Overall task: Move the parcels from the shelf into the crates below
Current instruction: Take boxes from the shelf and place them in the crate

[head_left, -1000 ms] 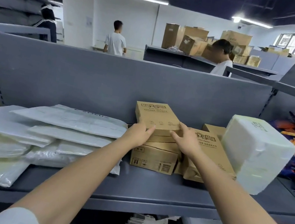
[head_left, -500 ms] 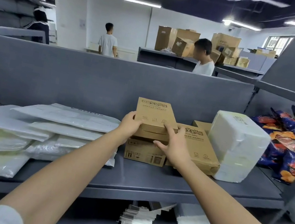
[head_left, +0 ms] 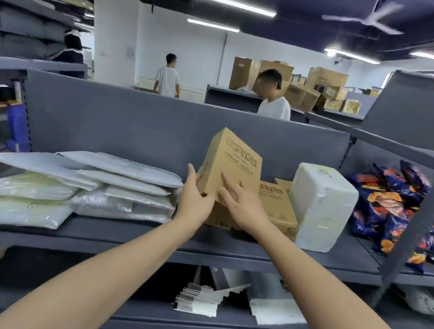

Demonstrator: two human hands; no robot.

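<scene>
Left grip (head_left: 196,200) clasped tilted cardboard box (head_left: 234,164); right grip (head_left: 243,205) pressed flat on face; loose hold might drop box onto stacked boxes (head_left: 280,208) beneath grips

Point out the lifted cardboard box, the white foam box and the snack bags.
lifted cardboard box (head_left: 232,162): head view, printed face.
white foam box (head_left: 318,208): head view, front side.
snack bags (head_left: 385,205): head view, a bag mid-pile.

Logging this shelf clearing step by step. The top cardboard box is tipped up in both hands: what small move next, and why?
Probably draw the cardboard box back over the shelf edge. The left hand grips its lower edge, the right hand presses its face, and it tilts up off the stacked boxes.
</scene>
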